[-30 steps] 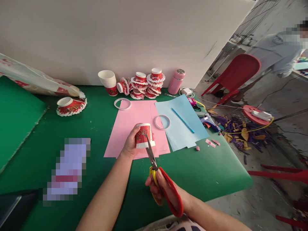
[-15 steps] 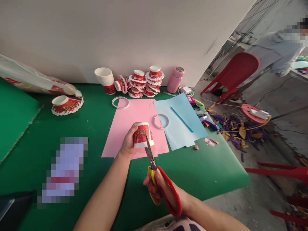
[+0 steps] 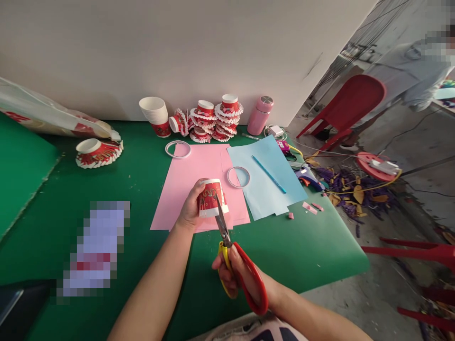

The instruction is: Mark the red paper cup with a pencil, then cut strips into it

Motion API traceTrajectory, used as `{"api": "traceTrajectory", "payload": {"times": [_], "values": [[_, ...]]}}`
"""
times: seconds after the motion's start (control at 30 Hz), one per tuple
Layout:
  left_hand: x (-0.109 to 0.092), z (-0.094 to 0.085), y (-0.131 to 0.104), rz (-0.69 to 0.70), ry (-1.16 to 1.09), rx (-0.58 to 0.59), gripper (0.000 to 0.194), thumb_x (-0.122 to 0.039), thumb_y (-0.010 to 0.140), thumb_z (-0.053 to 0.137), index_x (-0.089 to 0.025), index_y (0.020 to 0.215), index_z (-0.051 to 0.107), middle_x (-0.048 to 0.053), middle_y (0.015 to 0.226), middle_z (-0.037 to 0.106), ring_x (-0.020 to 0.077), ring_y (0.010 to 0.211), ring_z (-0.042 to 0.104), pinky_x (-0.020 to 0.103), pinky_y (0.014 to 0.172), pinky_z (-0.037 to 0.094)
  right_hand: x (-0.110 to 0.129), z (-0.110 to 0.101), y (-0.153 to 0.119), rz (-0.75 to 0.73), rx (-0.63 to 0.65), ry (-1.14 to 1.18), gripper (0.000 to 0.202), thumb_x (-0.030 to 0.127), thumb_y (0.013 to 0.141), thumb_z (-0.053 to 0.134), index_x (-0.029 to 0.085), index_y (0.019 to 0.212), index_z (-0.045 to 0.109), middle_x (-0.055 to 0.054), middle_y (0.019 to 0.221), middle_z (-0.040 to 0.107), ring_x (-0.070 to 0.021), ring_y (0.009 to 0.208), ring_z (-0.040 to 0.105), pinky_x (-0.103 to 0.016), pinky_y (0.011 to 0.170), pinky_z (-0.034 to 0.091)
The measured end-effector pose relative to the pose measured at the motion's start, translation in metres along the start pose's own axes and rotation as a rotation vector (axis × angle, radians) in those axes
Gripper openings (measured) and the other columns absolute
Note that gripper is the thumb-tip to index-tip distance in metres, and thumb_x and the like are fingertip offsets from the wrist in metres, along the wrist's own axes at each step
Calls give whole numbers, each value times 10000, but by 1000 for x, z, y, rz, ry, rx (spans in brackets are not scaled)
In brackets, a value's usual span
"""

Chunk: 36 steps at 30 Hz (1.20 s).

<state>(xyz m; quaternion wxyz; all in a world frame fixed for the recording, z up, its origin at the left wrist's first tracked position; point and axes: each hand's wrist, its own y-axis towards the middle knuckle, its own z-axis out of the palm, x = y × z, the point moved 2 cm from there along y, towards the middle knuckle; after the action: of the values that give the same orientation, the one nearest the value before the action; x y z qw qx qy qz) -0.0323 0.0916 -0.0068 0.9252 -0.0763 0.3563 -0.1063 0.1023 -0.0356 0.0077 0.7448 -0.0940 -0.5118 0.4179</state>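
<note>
My left hand (image 3: pixel 191 206) is closed around a red paper cup (image 3: pixel 210 195) with a white rim, held over the pink paper (image 3: pixel 177 189). Thin slits run up the cup's wall beside my fingers. Scissors (image 3: pixel 224 234) with one red and one yellow handle are gripped in my right hand (image 3: pixel 231 270). Their blades point away from me and lie against the cup's side, the tips on its red part. Fringed cups (image 3: pixel 228 113) are stacked against the wall, next to a stack of uncut cups (image 3: pixel 153 111). One more fringed cup (image 3: pixel 98 154) stands at the left.
Two tape rolls (image 3: pixel 238 177) and blue paper (image 3: pixel 263 199) with a blue pencil (image 3: pixel 269 174) lie on the green table (image 3: pixel 302 255). A pink bottle (image 3: pixel 260 115) and a glue gun (image 3: pixel 309 179) are farther right. A person (image 3: pixel 401 71) is beyond a red chair (image 3: pixel 359 102).
The scissor blades have shifted slightly to the right along the cup. The cup is turned a little in my left hand. The view has tilted slightly.
</note>
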Motion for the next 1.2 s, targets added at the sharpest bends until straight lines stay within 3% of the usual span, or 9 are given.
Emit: {"api": "traceTrajectory", "payload": {"times": [0.27,1.2], "values": [[1,-1,0,5,11,5,258,-348,712,675,-183,881,569,53,812,691,220,670,664,371,649,530,1,0,0,25,-10,-4,748,883,623,470,168,835,516,79,567,354,-62,456,290,-219,431,263],[1,0,-1,-8,-11,23,233,-339,738,653,-190,896,570,52,803,703,227,644,673,383,632,540,2,4,1,-8,-23,17,736,873,642,467,166,840,518,89,570,318,-55,455,261,-218,445,280]]}}
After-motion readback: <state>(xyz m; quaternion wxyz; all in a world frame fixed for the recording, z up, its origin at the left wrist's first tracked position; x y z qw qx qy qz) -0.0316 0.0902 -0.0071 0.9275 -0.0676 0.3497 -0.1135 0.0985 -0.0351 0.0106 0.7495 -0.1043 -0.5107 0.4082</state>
